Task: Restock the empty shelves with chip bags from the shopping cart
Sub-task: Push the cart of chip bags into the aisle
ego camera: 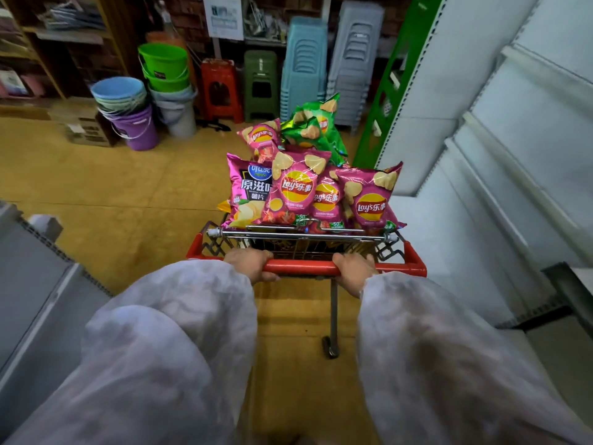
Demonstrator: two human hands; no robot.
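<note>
Head view | chip bags [296, 191] heaped in shopping cart [414, 255], piled above rim | likely light, puffy, slick, crushable; best pinched at top seam | left hand [250, 263] and right hand [353, 271] curled round red handle [301, 268] | bare shelves [481, 175] just right of cart
</note>
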